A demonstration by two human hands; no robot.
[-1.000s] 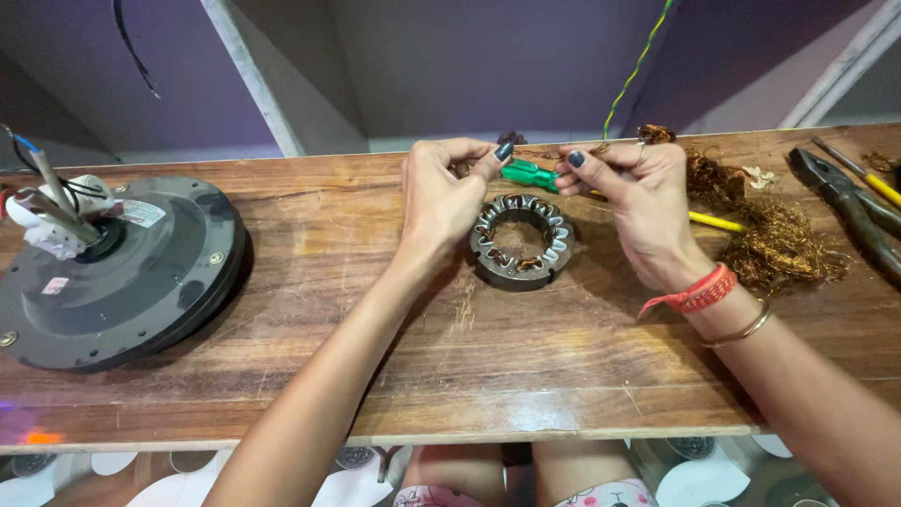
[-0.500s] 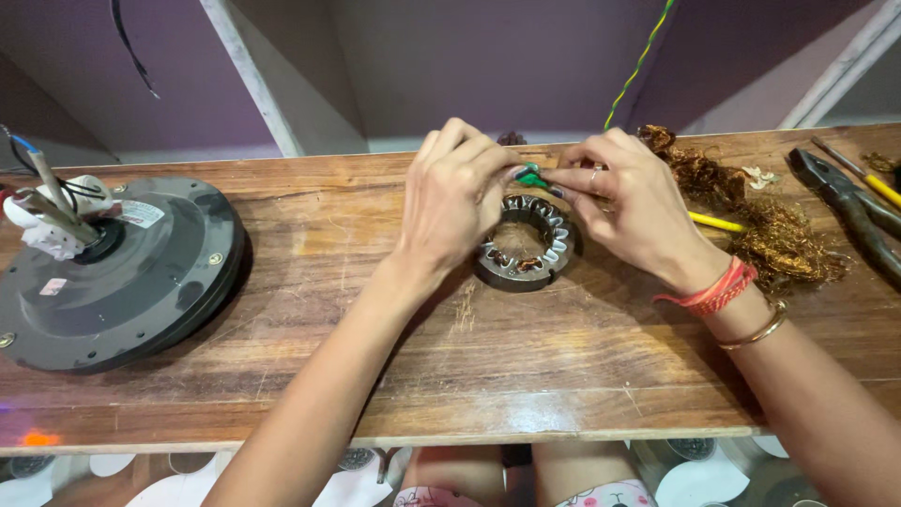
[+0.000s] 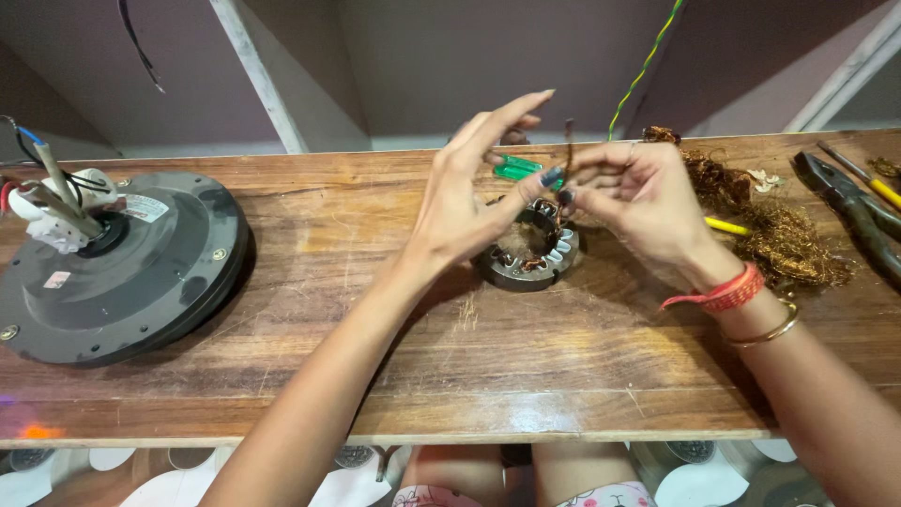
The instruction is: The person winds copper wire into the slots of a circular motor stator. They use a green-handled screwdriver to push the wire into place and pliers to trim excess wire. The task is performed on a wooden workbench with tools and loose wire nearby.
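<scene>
Both your hands have come up off the motor core (image 3: 528, 246). A moment ago they were down on it, fingers pressed around the ring; now they hover just above it. Left hand (image 3: 465, 202) is spread, fingers fanned upward, thumb meeting the right fingertips. Right hand (image 3: 631, 202) is pinching a strand of copper wire (image 3: 567, 155), which runs up from the core between your fingers. So you've gone from gripping the core to pulling winding out of it.

The core sits on the wooden bench (image 3: 310, 310), near the middle, directly under your hands. A green plastic piece (image 3: 514, 168) lies just behind it.

Labels: the big dark round motor housing (image 3: 122, 268) at far left has a pale rectangular sticker near its hub and a small pale tag lower on its face, too small to make out.

Right side: heap of stripped copper wire (image 3: 774, 235), a yellow-handled tool (image 3: 727, 226) beside it, pliers (image 3: 859, 211) at the far edge.
</scene>
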